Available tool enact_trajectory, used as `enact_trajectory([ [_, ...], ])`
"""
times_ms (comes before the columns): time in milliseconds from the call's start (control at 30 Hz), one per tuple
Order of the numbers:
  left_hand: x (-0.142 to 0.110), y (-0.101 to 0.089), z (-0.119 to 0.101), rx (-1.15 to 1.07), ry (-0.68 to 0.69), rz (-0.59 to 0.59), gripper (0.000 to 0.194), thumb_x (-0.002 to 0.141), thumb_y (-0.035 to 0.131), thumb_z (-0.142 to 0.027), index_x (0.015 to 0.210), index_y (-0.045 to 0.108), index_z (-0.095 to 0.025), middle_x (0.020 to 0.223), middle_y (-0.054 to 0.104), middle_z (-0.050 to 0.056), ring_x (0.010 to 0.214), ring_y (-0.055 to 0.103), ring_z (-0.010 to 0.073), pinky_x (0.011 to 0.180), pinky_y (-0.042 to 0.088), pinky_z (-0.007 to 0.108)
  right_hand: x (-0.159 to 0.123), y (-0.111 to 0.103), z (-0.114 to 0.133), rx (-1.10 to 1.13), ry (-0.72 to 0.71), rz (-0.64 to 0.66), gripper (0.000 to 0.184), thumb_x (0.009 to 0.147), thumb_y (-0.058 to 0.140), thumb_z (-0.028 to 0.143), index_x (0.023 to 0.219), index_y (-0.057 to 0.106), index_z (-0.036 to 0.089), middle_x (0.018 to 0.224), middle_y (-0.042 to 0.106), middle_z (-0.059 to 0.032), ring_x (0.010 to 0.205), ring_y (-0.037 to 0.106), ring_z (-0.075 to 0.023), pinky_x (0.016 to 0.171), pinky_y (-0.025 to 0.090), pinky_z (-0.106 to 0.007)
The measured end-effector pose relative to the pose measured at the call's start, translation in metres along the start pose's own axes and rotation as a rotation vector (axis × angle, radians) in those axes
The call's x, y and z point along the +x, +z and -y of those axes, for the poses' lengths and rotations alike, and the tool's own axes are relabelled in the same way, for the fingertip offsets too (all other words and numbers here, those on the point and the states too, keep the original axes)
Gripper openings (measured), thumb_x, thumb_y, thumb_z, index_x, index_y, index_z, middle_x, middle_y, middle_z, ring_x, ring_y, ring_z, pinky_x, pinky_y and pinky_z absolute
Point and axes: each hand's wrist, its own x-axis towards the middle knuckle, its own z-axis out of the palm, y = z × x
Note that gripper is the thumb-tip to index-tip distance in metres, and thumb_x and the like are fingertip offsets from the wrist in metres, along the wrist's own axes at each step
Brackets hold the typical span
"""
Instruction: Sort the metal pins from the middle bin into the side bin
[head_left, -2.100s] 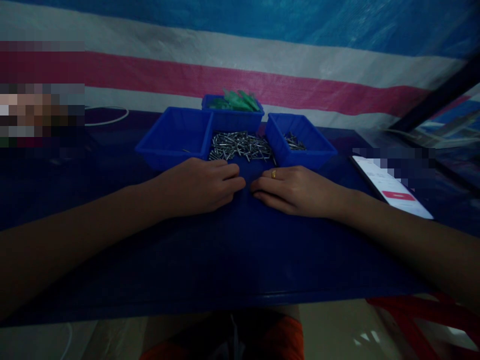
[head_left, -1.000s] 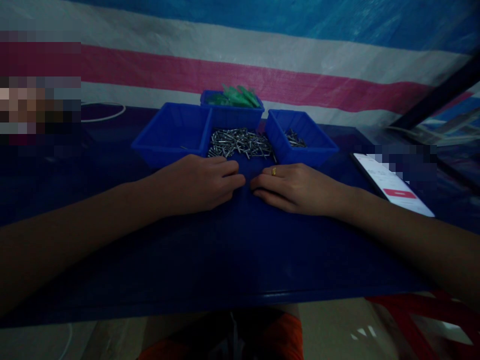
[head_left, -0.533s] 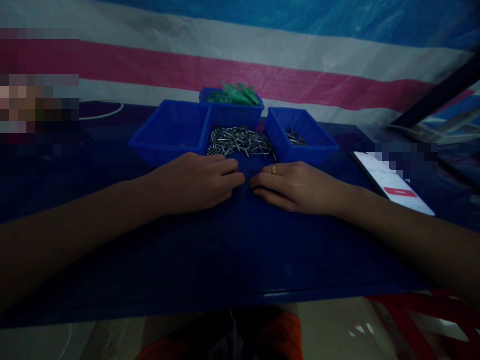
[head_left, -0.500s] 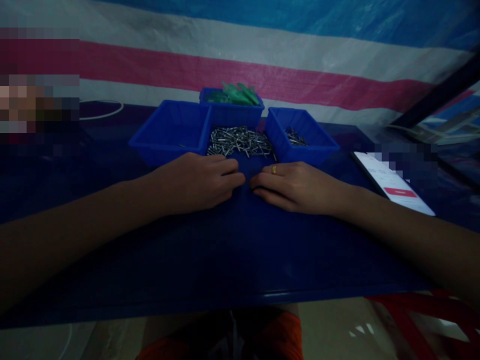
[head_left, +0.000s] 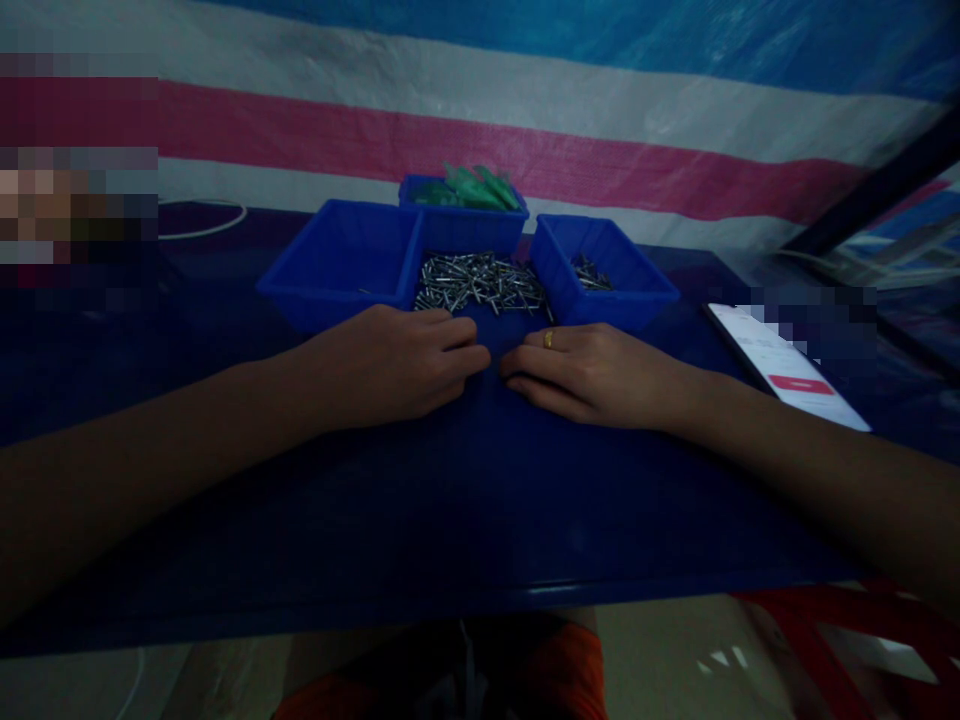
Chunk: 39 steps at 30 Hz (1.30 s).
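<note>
My left hand (head_left: 420, 362) rests on the blue table (head_left: 480, 500) with its fingers curled in, and nothing shows in it. Facing it across a small gap lies my right hand (head_left: 592, 372), a gold ring on one finger, its fingers also curled and no object visible. Just beyond both hands is a loose pile of thin, shiny metal pins (head_left: 484, 282). A blue bin (head_left: 337, 295) stands behind my left hand with a tiny piece on its floor. Behind my right hand, another blue bin (head_left: 637, 295) holds some similar pins (head_left: 591, 275).
At the back, a third blue bin (head_left: 472, 228) holds green plastic packets (head_left: 480, 187). A lit phone (head_left: 795, 370) lies by my right forearm. A white cable (head_left: 202, 235) is at the back left. Striped sheeting (head_left: 450, 130) hangs behind the table; a red stool (head_left: 817, 640) stands below right.
</note>
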Motion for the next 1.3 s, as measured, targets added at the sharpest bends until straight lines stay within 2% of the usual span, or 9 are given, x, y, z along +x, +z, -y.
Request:
enact_trajectory([
  [367, 0.0001, -0.0002, 0.0009, 0.004, 0.021, -0.014, 0.019, 0.087, 0.039, -0.020, 0.091, 0.058, -0.017, 0.085, 0.059, 0.005, 0.073, 0.053, 0.0153, 0.051, 0.037, 0.024, 0.0001, 0.0003, -0.0003, -0.007, 0.000, 0.004, 0.027, 0.093, 0.035, 0.027, 0.099, 0.057, 0.014, 0.081, 0.060, -0.0054, 0.071, 0.056, -0.0139, 0.066, 0.042, -0.025],
  [633, -0.0024, -0.0004, -0.0009, 0.032, 0.005, -0.047, 0.026, 0.091, 0.033, -0.020, 0.095, 0.058, -0.017, 0.089, 0.060, 0.004, 0.074, 0.055, 0.0129, 0.052, 0.036, 0.022, 0.0005, -0.0010, 0.0018, -0.021, 0.030, 0.017, 0.027, 0.093, 0.035, 0.028, 0.099, 0.057, 0.014, 0.081, 0.060, -0.0055, 0.071, 0.056, -0.0142, 0.065, 0.042, -0.025],
  [900, -0.0030, -0.0041, -0.0016, 0.062, 0.043, -0.153, 0.028, 0.092, 0.033, -0.019, 0.098, 0.060, -0.019, 0.091, 0.063, 0.002, 0.071, 0.057, 0.0105, 0.051, 0.035, 0.022, 0.0007, -0.0014, 0.0026, -0.068, 0.089, -0.088, 0.029, 0.093, 0.035, 0.032, 0.098, 0.057, 0.012, 0.078, 0.062, -0.0062, 0.068, 0.057, -0.0147, 0.062, 0.041, -0.025],
  [1100, -0.0031, -0.0038, -0.0018, 0.041, 0.070, -0.239, 0.027, 0.093, 0.034, -0.018, 0.101, 0.059, -0.020, 0.093, 0.064, 0.001, 0.072, 0.059, 0.0098, 0.053, 0.037, 0.020, 0.0012, -0.0029, 0.0058, -0.088, 0.003, -0.149, 0.031, 0.094, 0.033, 0.029, 0.087, 0.058, 0.012, 0.070, 0.060, -0.0046, 0.062, 0.056, -0.0126, 0.060, 0.041, -0.023],
  [1233, -0.0037, -0.0024, -0.0014, 0.005, 0.055, -0.277, 0.026, 0.093, 0.034, -0.020, 0.103, 0.058, -0.021, 0.095, 0.064, 0.002, 0.075, 0.060, 0.0096, 0.056, 0.038, 0.019, 0.0007, -0.0043, 0.0072, -0.112, 0.094, -0.229, 0.030, 0.093, 0.036, 0.031, 0.084, 0.057, 0.012, 0.065, 0.058, -0.0032, 0.058, 0.054, -0.0121, 0.056, 0.038, -0.023],
  [1300, -0.0040, -0.0023, -0.0010, 0.002, 0.066, -0.301, 0.026, 0.093, 0.034, -0.020, 0.104, 0.057, -0.021, 0.096, 0.065, 0.002, 0.075, 0.060, 0.0096, 0.057, 0.038, 0.019, 0.0007, -0.0046, 0.0068, -0.097, 0.114, -0.225, 0.029, 0.093, 0.037, 0.033, 0.087, 0.057, 0.012, 0.066, 0.058, -0.0032, 0.059, 0.054, -0.0123, 0.056, 0.038, -0.023],
])
